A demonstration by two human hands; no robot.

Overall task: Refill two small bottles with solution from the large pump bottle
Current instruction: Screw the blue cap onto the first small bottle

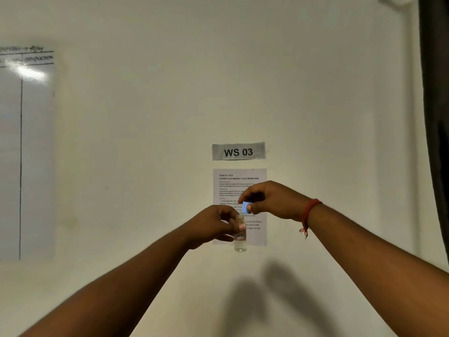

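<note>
My left hand [216, 226] holds a small clear bottle [240, 242] upright in the air in front of the wall, its fingers wrapped round the upper part. The bottle's open neck shows just above my thumb, and clear liquid sits in its lower part. Right above it my right hand [272, 200] pinches a small light-blue cap [246, 207] between fingertips, a little apart from the neck. A red thread is tied round my right wrist. The large pump bottle and the second small bottle are out of view.
A pale wall fills the view. On it hang a "WS 03" label [238, 152], a printed instruction sheet [257, 176] behind my hands, and a whiteboard [26, 152] at the left. A dark curtain edge [437, 117] runs down the right.
</note>
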